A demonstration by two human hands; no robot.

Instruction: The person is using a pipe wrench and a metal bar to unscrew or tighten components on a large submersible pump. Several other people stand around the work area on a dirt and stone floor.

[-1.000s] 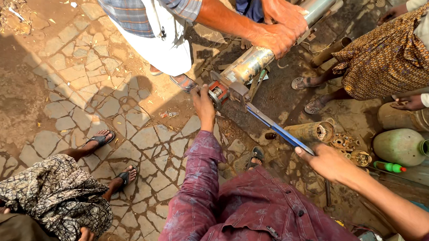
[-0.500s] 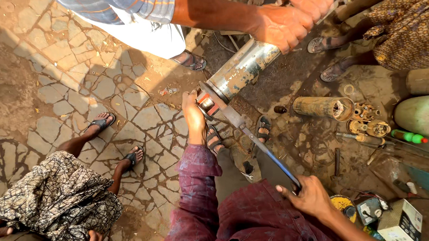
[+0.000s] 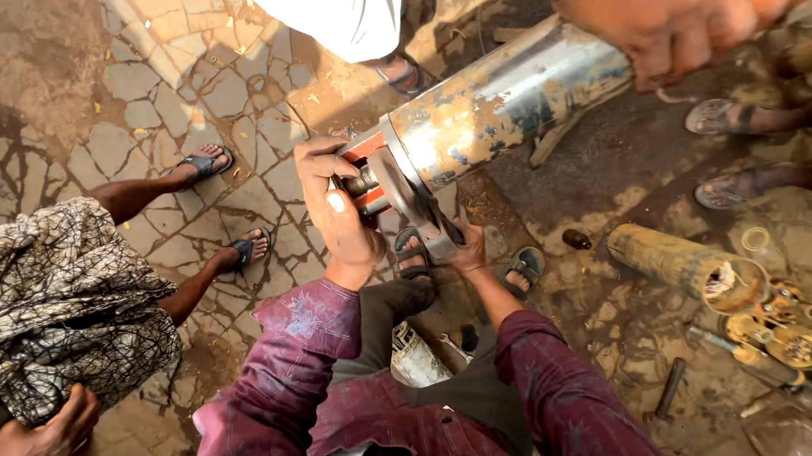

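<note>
Pipe: a big metal pipe, shiny with rusty yellow stains, lies tilted above the ground in the middle of the view. Its near end has a red part and a round metal cap.
Sleeves: the person's dark red sleeves fill the bottom of the view, closest of all.
Left hand: the left hand wraps around the near end of the pipe, fingers curled tight on the red part and the little knob there.
Right hand: the right hand is under the round cap, closed on a grey metal tool that sits against the pipe end. You cannot see the whole tool.
Feet: the person's sandals stand on the ground right under the pipe end.
Left side: someone in a black and white patterned cloth sits there, with bare legs and dark sandals on the cracked stone floor. Their hand rests low by the cloth.
Right side: a short yellow tube lies on the dirty ground, with small brass parts just beside it.
Far end: another person's hand grips the pipe at the top right.
Top: someone in a white shirt stands near the pipe.
Far right: two more sandalled feet show.
</note>
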